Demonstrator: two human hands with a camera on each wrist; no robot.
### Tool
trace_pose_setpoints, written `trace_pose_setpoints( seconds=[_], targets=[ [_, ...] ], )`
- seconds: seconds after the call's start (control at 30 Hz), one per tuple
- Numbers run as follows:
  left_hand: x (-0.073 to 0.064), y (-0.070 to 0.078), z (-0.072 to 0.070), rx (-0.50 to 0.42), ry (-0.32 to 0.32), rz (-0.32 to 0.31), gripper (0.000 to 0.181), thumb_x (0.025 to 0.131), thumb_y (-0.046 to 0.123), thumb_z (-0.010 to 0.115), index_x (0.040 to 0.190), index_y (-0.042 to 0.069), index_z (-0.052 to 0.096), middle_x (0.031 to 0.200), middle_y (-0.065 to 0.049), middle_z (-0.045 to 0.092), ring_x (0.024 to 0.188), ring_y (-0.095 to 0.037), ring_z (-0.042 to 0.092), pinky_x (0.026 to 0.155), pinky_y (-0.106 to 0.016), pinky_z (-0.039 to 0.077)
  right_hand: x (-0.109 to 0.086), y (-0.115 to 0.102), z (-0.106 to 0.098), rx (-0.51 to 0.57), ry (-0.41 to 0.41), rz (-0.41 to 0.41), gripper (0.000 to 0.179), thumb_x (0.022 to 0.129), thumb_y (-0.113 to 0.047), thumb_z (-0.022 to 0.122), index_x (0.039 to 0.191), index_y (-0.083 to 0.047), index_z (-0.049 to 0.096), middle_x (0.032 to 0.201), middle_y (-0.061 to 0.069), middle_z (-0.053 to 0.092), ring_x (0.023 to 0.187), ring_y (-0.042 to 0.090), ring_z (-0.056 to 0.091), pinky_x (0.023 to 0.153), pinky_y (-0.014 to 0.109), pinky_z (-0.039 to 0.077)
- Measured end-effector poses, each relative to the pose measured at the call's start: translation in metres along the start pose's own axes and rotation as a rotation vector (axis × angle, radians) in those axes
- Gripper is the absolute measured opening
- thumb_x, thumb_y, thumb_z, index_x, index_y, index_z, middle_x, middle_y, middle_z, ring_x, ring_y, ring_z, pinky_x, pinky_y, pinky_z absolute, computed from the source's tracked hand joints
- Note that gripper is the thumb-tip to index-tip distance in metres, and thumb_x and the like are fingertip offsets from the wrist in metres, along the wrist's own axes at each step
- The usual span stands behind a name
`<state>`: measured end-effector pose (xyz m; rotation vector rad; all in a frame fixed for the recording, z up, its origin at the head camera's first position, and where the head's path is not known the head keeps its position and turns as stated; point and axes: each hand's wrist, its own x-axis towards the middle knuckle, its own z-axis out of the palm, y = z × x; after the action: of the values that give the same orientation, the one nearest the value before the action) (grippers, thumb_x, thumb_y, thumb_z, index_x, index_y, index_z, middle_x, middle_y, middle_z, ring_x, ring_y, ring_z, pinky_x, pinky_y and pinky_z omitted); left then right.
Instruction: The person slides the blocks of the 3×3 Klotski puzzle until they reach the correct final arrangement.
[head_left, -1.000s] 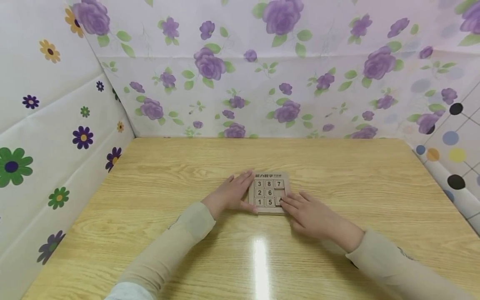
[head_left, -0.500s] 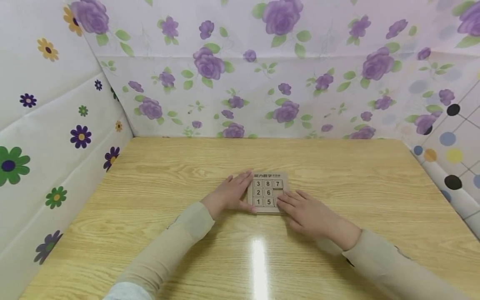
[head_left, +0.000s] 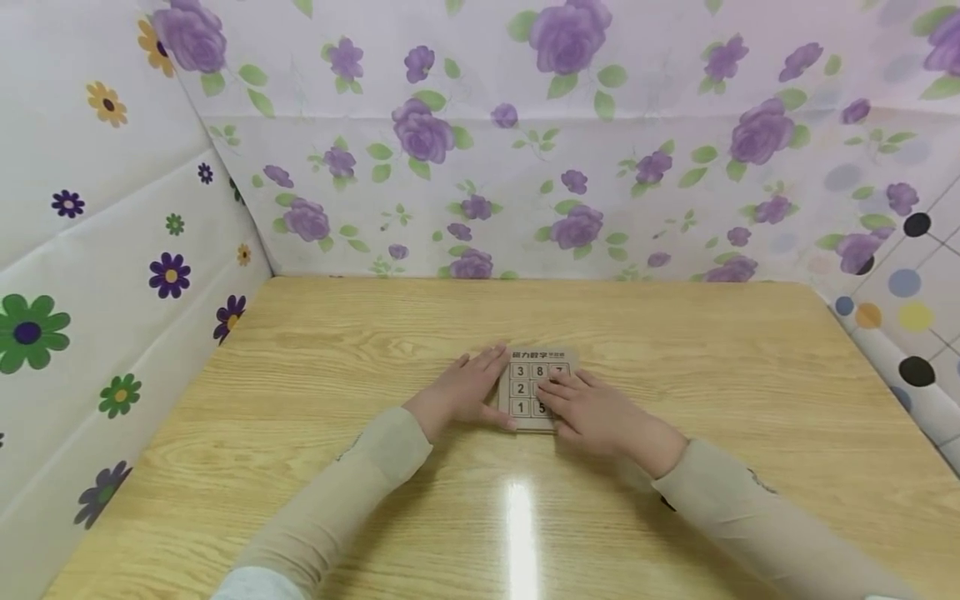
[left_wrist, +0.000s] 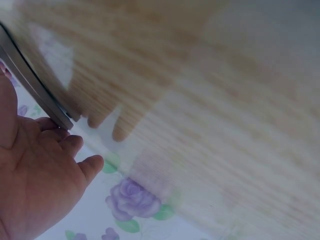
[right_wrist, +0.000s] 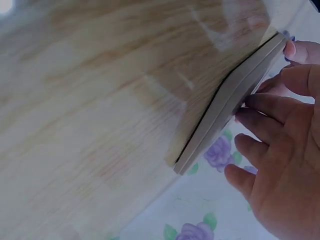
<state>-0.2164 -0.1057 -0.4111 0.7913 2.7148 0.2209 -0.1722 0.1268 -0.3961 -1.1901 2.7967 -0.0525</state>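
Observation:
A wooden number sliding puzzle [head_left: 542,423] lies flat on the table, its numbered tiles set in a square frame with printed characters along the top. My left hand [head_left: 468,390] rests against its left edge, fingertips at the upper left corner and thumb at the lower left one. My right hand [head_left: 603,414] comes from the right, its fairly straight fingers laid over the middle and right tiles. Several tiles there are partly or fully hidden. In the left wrist view the fingers [left_wrist: 47,125] touch the board's edge; the right wrist view shows the right fingers [right_wrist: 262,112] on its face.
The puzzle sits near the middle of a glossy wood-grain table [head_left: 360,333]. A purple-flowered cloth [head_left: 510,158] stands behind it. Another flowered cloth [head_left: 112,267] borders the left side, and a dotted one [head_left: 911,292] the right.
My right hand has slid left and slightly up over the tiles, from the lower right corner onto the middle and right columns. My left hand keeps its place at the puzzle's left edge.

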Motion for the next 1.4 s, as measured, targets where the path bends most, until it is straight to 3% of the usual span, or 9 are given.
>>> trace_pose_setpoints(
  seconds=[0.73,1.1,1.4],
  targets=[
    [0.0,-0.001,-0.001,0.006,0.005,-0.004,0.116,0.072,0.07,0.063,0.154,0.01,0.008,0.161,-0.005,0.003,0.148,-0.021,0.006,0.121,-0.044,0.009,-0.02,0.02,0.005,-0.02,0.028,0.007,0.048,0.095,-0.021,0.046,0.139,-0.001,0.047,0.146,0.013,0.044,0.137,0.034,0.037,0.114,0.055,0.025],
    [-0.002,0.0,0.0,0.015,0.005,-0.005,0.115,0.073,0.07,0.063,0.154,0.009,0.009,0.161,-0.006,0.004,0.148,-0.022,0.008,0.12,-0.044,0.011,-0.023,-0.002,0.006,-0.036,0.023,-0.09,0.05,0.094,-0.022,0.049,0.139,0.0,0.046,0.146,0.015,0.043,0.137,0.033,0.037,0.113,0.052,0.029],
    [-0.002,0.0,0.0,0.017,0.013,0.001,0.114,0.073,0.07,0.063,0.154,0.01,0.01,0.161,-0.006,0.004,0.148,-0.022,0.007,0.121,-0.044,0.01,-0.019,-0.007,0.006,-0.035,0.02,-0.088,0.049,0.095,-0.022,0.048,0.138,0.001,0.047,0.146,0.014,0.044,0.138,0.032,0.036,0.114,0.05,0.029]
  ],
)
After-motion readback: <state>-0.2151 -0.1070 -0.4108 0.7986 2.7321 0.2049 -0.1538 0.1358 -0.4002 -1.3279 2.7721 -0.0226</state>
